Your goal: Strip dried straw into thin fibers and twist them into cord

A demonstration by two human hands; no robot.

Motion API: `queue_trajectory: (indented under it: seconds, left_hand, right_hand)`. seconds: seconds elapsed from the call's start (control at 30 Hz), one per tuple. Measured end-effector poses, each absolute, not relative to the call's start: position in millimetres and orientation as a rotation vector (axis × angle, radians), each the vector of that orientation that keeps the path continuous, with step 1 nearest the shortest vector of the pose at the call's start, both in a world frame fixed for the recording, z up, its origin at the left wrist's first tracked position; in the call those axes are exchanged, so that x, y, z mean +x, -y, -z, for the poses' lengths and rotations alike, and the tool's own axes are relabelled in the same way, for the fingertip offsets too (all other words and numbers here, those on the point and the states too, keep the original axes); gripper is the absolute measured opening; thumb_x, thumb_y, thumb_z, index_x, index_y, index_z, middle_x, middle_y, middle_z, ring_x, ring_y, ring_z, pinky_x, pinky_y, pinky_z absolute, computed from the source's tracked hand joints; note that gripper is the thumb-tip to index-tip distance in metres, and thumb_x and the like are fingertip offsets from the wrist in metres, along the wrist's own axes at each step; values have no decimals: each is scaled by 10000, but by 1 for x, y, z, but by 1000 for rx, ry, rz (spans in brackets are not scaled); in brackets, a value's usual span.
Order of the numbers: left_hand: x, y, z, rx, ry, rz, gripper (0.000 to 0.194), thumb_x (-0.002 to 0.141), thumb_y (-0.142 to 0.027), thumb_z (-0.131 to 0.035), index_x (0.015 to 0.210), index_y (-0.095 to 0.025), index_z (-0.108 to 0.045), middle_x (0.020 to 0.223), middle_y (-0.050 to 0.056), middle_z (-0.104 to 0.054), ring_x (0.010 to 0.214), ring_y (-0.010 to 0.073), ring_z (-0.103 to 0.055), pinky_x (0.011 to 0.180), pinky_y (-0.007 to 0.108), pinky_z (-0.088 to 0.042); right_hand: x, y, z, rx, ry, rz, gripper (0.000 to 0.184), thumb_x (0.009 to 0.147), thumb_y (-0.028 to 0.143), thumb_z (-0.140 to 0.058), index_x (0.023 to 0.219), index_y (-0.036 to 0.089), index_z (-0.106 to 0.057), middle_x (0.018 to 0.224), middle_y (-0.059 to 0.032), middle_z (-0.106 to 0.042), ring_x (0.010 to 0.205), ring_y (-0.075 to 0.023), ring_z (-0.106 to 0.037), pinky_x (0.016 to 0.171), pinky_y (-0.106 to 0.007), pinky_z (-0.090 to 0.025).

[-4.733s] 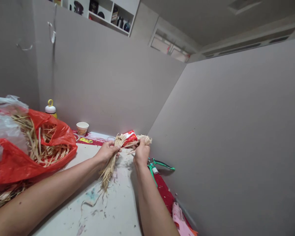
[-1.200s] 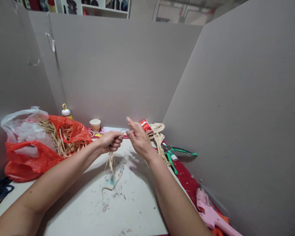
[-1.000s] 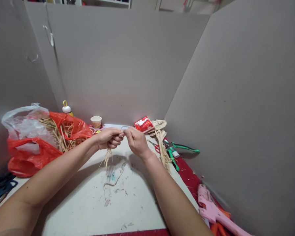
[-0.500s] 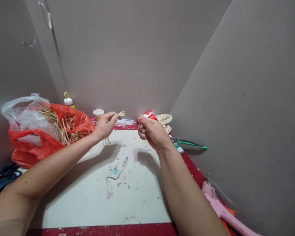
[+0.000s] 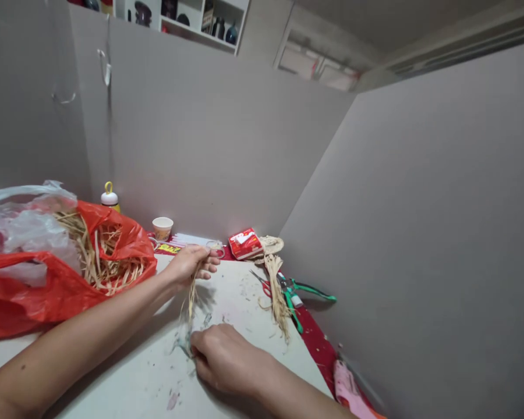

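My left hand is closed in a pinch on a small bundle of raffia strands above the white board. The pale, dry strands hang down from the fingers, and their loose lower ends come close to my right hand. That hand is low over the board with its fingers curled together. Whatever is between its fingertips is hidden, and I cannot tell whether it touches the strand ends. A blue-green stain marks the board beside it.
At left is a red plastic bag full of raffia. Along the back stand a bottle, a paper cup and a red packet. To the right lie a tied raffia bundle, scissors and green-handled pliers. Grey partitions surround the board.
My right hand has come down and toward me, from beside the red packet to low over the board. My left hand still holds the raffia, now hanging downward. The view has tilted up.
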State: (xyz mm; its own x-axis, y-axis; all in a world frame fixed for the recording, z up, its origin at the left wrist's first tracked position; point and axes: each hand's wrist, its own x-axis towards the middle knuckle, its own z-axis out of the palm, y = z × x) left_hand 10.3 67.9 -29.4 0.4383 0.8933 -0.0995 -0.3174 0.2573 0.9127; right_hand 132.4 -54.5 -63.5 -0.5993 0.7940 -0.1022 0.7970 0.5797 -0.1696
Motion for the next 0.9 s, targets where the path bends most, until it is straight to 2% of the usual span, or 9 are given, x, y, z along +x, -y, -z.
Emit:
queue_trajectory:
  seconds: [0.13,0.27,0.33,0.47,0.6,0.73,0.9]
  left_hand:
    - [12,-67,40,926,-695,-893,178,898,-193,-476,824,-86,-598,704,70,-657,489,92,-601,420,176,-457]
    - [14,-62,45,904,-690,-884,163,854,-220,-549,786,-87,-613,737,85,-672,582,125,-648,518,209,-499]
    - [17,-56,47,889,-687,-870,168,801,-251,-623,770,-86,-634,775,87,-678,645,141,-660,578,229,-508]
    - [26,-44,52,854,-588,-900,250,682,-323,-743,791,-108,-677,822,64,-687,743,141,-646,683,241,-488]
    - [31,-37,58,834,-485,-923,361,580,-375,-802,793,-103,-700,695,41,-675,650,125,-602,641,226,-433]
    - [31,-36,60,877,-474,-940,376,602,-405,-782,773,-81,-697,620,30,-644,583,106,-542,590,214,-381]
    - [31,-41,64,898,-499,-980,280,637,-350,-739,730,-101,-653,567,-3,-597,534,98,-505,547,213,-361]
  right_hand:
    - [164,46,64,1642,-2947,261,128,800,150,-470,762,183,-587,702,-21,-649,595,-124,-551,546,-216,-338]
    - [195,29,56,1923,-3305,-146,143,875,161,-442,893,181,-583,854,-51,-660,770,-147,-603,700,-240,-427]
    - [198,23,52,1993,-3395,-255,130,882,174,-458,935,186,-576,889,-58,-656,796,-156,-605,708,-250,-444]
    - [184,19,48,2097,-3304,5,117,865,172,-470,887,200,-581,842,-43,-639,738,-159,-592,642,-251,-453]
    - [169,16,56,2074,-3241,215,114,829,150,-470,853,193,-573,831,-48,-614,762,-171,-572,622,-254,-446]
    - [165,11,63,2100,-3243,288,83,815,144,-465,800,186,-535,814,-43,-583,722,-156,-544,575,-240,-424]
    - [160,7,64,2011,-3317,365,92,809,135,-466,818,186,-542,808,-37,-576,739,-153,-546,589,-235,-427]
